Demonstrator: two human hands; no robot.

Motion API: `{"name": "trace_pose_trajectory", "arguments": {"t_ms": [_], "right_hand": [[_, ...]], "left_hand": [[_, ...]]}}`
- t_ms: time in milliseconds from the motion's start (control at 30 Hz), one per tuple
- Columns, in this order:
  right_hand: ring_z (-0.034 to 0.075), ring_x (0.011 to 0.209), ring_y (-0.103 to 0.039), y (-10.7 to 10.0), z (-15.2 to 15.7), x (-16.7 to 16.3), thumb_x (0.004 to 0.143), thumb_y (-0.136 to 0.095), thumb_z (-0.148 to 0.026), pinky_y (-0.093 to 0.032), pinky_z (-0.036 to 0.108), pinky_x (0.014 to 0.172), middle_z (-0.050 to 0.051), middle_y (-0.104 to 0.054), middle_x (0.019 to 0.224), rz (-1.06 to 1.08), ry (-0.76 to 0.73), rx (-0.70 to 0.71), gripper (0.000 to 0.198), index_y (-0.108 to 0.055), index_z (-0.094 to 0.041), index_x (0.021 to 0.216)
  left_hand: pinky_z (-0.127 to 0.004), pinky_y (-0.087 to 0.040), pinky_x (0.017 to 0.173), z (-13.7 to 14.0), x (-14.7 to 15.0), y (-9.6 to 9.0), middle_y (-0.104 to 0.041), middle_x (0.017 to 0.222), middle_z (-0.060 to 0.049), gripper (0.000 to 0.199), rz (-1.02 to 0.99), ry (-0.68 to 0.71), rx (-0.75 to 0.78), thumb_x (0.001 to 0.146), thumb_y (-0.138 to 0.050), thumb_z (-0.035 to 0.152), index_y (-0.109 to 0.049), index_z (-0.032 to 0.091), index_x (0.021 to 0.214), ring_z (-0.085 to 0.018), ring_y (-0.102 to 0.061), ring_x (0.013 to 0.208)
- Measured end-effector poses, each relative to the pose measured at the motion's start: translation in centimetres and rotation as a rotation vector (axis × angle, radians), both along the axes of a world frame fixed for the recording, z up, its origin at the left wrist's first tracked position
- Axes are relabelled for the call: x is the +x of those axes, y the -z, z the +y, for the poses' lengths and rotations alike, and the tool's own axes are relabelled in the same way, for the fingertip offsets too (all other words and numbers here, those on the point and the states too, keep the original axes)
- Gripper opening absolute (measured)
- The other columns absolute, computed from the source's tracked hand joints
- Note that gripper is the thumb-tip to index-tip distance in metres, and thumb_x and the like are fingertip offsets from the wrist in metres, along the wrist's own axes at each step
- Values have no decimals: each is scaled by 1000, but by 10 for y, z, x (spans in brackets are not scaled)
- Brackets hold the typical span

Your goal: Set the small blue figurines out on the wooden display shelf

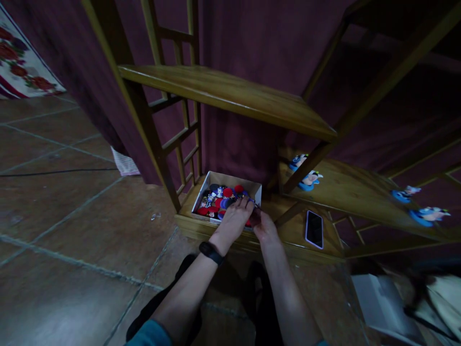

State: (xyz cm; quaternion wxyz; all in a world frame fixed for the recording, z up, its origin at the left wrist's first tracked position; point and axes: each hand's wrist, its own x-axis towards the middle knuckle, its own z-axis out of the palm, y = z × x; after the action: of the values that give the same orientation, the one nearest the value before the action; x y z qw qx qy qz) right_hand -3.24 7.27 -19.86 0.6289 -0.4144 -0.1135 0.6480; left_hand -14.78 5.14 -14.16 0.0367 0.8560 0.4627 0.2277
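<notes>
Left hand (233, 222): fingers spread, resting on the box's trinkets.
Right hand (265, 227): at the box's near corner; grip unclear.
Box (231, 181): lowest shelf, long axis running left-right, open top upward.
Writing: none legible.

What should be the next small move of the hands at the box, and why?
Probably lift one small piece out of the box. The left hand lies on the red and blue pieces, and the right hand touches its near corner.
</notes>
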Motion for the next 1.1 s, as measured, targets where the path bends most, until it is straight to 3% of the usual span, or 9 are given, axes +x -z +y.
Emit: {"name": "trace_pose_trajectory", "arguments": {"t_ms": [300,467,567,667,800,933,1100], "right_hand": [[7,62,-61,-12,-4,1,76,-45,-1,-52,15,69,-2,-64,60,95,39,-94,25,-59,-17,63],[10,68,-63,-5,-5,3,74,-48,-3,-54,19,70,-1,-66,66,52,29,-36,20,-61,-18,70],[10,70,-64,-4,-7,5,72,-54,-6,-53,19,69,-1,-68,71,33,19,30,14,-63,-17,72],[11,73,-64,-9,-9,5,66,-63,-7,-53,20,69,-2,-69,74,-21,60,75,15,-63,-19,75],[13,80,-64,-16,-11,4,61,-70,-13,-53,26,75,-3,-68,80,-104,136,119,24,-61,-21,82],[13,82,-62,-22,-13,4,58,-73,-20,-52,29,76,-2,-65,87,-171,158,172,30,-61,-21,85],[14,81,-60,-25,-12,4,59,-72,-27,-52,31,75,0,-63,88,-301,159,236,34,-59,-21,90]], "left_hand": [[-37,-37,97,2,0,2,-47,130,-16,32,-50,87,-28,83,-40,6,-48,13,113,-23,-42,121],[-34,-40,92,4,1,9,-53,122,-13,37,-262,74,-137,77,-45,1,-50,17,111,-22,-49,114],[-32,-45,83,12,4,19,-62,97,-6,30,-575,-9,-320,71,-56,3,-56,19,96,-19,-58,92],[-30,-48,78,22,4,28,-61,70,2,17,-1067,-89,-615,65,-65,6,-55,17,73,-14,-59,73],[-33,-51,75,26,-4,25,-61,64,1,15,-1637,-108,-1080,65,-68,7,-54,14,67,-12,-61,66],[-32,-53,73,26,-11,16,-65,66,-4,10,-1776,-181,-1305,69,-66,4,-59,11,69,-13,-64,65],[-29,-54,72,28,-12,15,-68,71,-6,7,-1813,-209,-1380,73,-63,4,-62,10,71,-14,-66,67]]}}
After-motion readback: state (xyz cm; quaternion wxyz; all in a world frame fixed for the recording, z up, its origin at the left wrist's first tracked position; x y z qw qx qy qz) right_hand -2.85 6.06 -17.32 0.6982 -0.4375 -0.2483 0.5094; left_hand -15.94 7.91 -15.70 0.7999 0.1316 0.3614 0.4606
